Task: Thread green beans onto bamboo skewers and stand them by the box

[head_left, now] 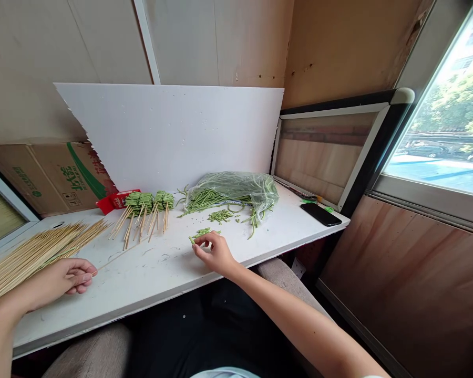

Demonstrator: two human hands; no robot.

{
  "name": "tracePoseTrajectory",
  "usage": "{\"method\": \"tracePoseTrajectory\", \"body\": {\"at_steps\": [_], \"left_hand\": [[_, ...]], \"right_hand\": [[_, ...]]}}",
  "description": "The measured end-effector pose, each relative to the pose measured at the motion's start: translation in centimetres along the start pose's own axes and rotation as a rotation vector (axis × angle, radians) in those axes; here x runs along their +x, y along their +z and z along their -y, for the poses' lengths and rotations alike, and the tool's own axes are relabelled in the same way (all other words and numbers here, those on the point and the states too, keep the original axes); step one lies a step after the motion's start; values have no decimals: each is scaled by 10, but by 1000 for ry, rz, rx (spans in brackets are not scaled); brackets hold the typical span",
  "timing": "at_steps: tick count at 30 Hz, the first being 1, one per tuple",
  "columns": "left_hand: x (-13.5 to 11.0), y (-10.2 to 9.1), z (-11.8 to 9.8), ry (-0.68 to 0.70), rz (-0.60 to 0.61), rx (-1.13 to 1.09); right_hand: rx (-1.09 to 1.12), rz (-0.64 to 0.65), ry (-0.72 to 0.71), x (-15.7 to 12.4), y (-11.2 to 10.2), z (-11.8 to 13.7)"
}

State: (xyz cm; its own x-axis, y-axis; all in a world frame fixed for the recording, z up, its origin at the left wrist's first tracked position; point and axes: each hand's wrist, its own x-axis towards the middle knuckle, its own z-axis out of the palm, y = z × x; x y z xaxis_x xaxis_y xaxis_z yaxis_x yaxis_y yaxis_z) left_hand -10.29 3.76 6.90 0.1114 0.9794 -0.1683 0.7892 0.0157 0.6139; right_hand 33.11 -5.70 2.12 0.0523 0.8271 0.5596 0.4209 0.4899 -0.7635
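My left hand [78, 275] is closed in a pinch on one thin bamboo skewer [120, 255], which points to the right over the table. Between the thumb and fingertips of my right hand [215, 252] is a short piece of green bean [191, 240]. A few more cut pieces [203, 231] lie just beyond those fingers. Farther back is a small heap of cut bean pieces [220, 216]. Skewers loaded with bean pieces [150, 202] are stacked at the back, bare ends toward me. Beside my left hand spreads a large bundle of bare skewers [35, 252].
A clear plastic bag of long green beans [232, 191] rests at the back of the white table [161, 278]. A black phone [321, 214] lies near the right end. Behind stand a white foam board [181, 136] and a cardboard box [63, 178]; a red packet [116, 201] is by the loaded skewers.
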Motion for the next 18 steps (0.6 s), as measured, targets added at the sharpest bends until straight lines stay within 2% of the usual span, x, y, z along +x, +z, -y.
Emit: {"method": "tracePoseTrajectory", "body": {"at_steps": [2, 3, 8, 18], "left_hand": [[-1, 1, -7, 10, 86, -109], [-1, 1, -11, 12, 92, -140], [-2, 6, -29, 45, -8, -121], [1, 34, -59, 249, -100, -4]], "right_hand": [[10, -39, 27, 0, 1, -2], [19, -60, 49, 1, 1, -3], [106, -106, 169, 5, -1, -7], [282, -169, 249, 19, -12, -18]]}}
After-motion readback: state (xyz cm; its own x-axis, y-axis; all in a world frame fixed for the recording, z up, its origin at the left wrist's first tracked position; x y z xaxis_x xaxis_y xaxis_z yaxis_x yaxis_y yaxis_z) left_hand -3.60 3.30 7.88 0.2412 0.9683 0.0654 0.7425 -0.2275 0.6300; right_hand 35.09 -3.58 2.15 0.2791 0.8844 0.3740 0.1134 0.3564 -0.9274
